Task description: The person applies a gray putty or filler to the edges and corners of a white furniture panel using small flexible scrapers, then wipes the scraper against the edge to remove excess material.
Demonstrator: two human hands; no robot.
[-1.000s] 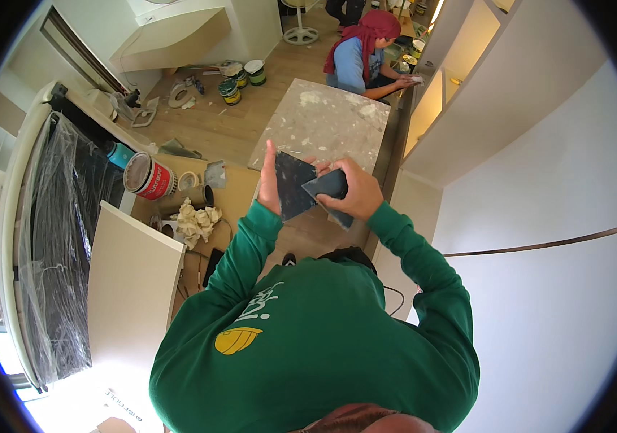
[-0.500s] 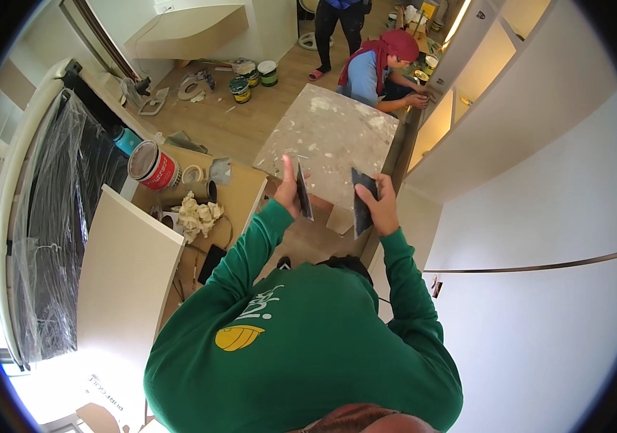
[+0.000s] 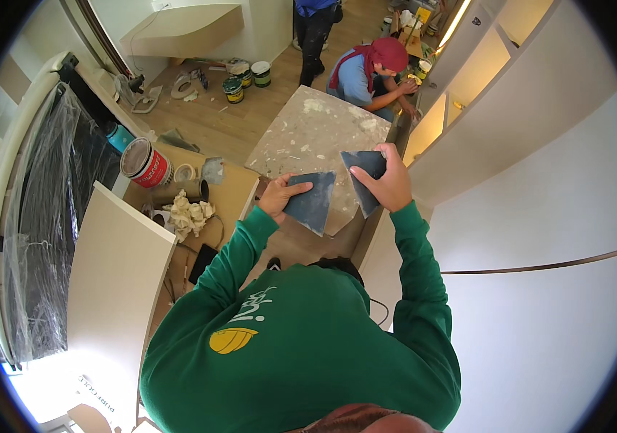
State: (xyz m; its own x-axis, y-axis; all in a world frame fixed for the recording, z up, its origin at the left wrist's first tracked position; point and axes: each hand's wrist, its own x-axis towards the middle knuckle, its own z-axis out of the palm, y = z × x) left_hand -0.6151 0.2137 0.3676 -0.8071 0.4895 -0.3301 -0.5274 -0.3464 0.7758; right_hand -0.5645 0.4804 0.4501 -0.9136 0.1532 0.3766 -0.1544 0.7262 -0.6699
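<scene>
My left hand (image 3: 276, 195) grips one dark blue-grey abrasive sheet (image 3: 311, 204) by its left edge. My right hand (image 3: 390, 179) pinches a second dark sheet (image 3: 365, 182) of the same kind. The two sheets are held apart in front of my chest, above a speckled grey board (image 3: 311, 137) on the floor. Green sleeves cover both forearms.
A red-and-white paint can (image 3: 145, 163), a roll of tape (image 3: 185, 173) and a crumpled rag (image 3: 189, 214) lie on a cardboard sheet (image 3: 230, 193) at left. A white panel (image 3: 110, 274) leans at lower left. A crouching person (image 3: 366, 72) works at lit shelves (image 3: 460, 79); small paint tubs (image 3: 245, 78) stand beyond.
The single dark sheet held in both hands has come apart into two pieces. My hands have moved apart, one piece in each.
</scene>
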